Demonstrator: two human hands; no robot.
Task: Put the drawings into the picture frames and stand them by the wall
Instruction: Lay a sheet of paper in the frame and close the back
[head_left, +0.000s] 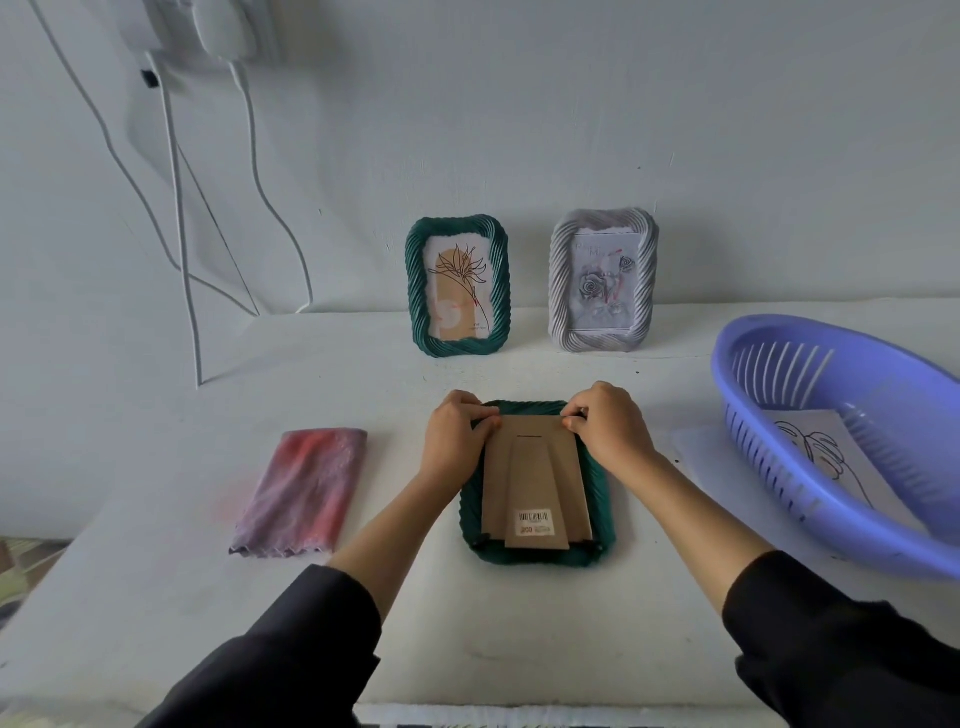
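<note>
A dark green picture frame (604, 499) lies face down on the white table, its brown cardboard back (535, 478) up with a barcode sticker near me. My left hand (453, 436) pinches the far left corner of the back. My right hand (608, 428) pinches the far right corner. Two frames stand against the wall: a green frame (457, 287) with a flower drawing and a grey frame (602, 280) with a rose drawing. A line drawing on paper (826, 457) lies in the blue basket.
The blue plastic basket (810, 525) sits at the right, tilted towards me. A folded pink and purple cloth (304, 491) lies left of the frame. White cables (182, 270) hang down the wall at the far left. The table (493, 623) edge runs close to me.
</note>
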